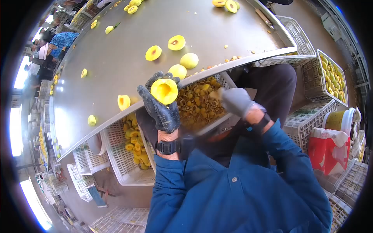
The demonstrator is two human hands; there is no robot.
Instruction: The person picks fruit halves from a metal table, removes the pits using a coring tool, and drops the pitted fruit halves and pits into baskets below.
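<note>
In a dark rubber glove, my left hand (161,112) holds up a hollowed yellow peach half (164,91) at the table's near edge, cut face toward me. My right hand (236,102), in a grey glove, is closed and smeared by motion; something pale sticks out at its fingers, too blurred to name. Below it lies a crate of peach scraps (200,101). Just beyond my left hand, on the metal table (112,58), a peach half with its stone (176,42) and another cut half (153,53) face up, beside rounded peach pieces (189,61).
A white crate of peach halves (124,171) stands left of my legs. Further right are a crate of peaches (332,77), a bucket (339,120) and a red-and-white bag (329,151). A wooden-handled tool (265,18) lies near the table's far right edge. Other people (48,50) are at left.
</note>
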